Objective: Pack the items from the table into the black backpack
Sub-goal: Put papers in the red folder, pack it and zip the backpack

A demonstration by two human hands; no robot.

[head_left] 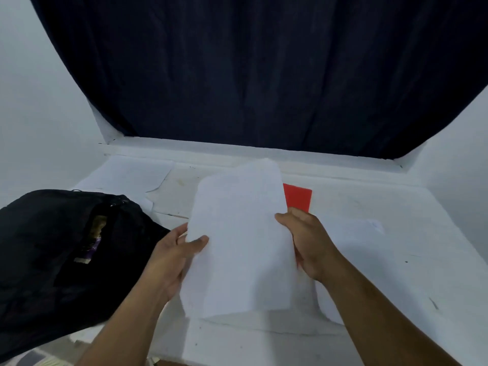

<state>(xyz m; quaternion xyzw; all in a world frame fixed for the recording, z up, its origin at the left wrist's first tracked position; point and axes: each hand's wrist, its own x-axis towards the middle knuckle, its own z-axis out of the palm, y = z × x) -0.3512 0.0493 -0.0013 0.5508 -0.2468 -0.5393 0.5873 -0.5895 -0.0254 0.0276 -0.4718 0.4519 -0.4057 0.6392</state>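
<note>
Now, at nine o'clock the black backpack (52,249) lies unzipped on the white table (396,260); left hand (171,260) and right hand (309,241) both pinch a white paper sheaf (240,239) dead centre, a red card (298,198) at one o'clock behind.

Two bare forearms enter from the bottom edge of the view. Left hand (169,257): bare, no glove, ring or watch visible. Right hand (307,243): bare, likewise unadorned. No sleeve shows on either arm up to the frame edge. Nails appear short; finer detail is blurred. Nothing else of the person is in view.
</note>
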